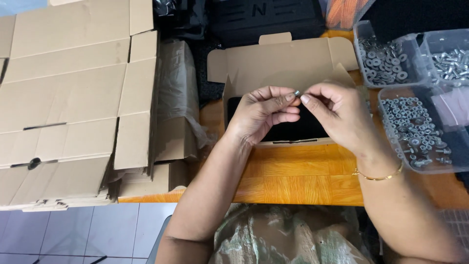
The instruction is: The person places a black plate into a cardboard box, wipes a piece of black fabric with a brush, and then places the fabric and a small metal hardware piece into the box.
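Head view: both hands meet above the open box (281, 63), which lies on the orange tabletop (298, 178). The left hand (261, 115) and right hand (337, 112) pinch one small metal fastener (297, 92) between their fingertips, each grip closed on it; whether it is one piece or two being joined is too small to tell. Just below the hands, inside the box, sits a flat black part (298, 128). Right of the box stand three clear bins: washers (386, 61), bolts (449, 63) and, nearer the person, nuts (417, 132). Left of the box, flat cardboard blanks (68, 107) are stacked high. Judging by this, the box is filled but open, its lid flap up; the fastener is not yet placed.
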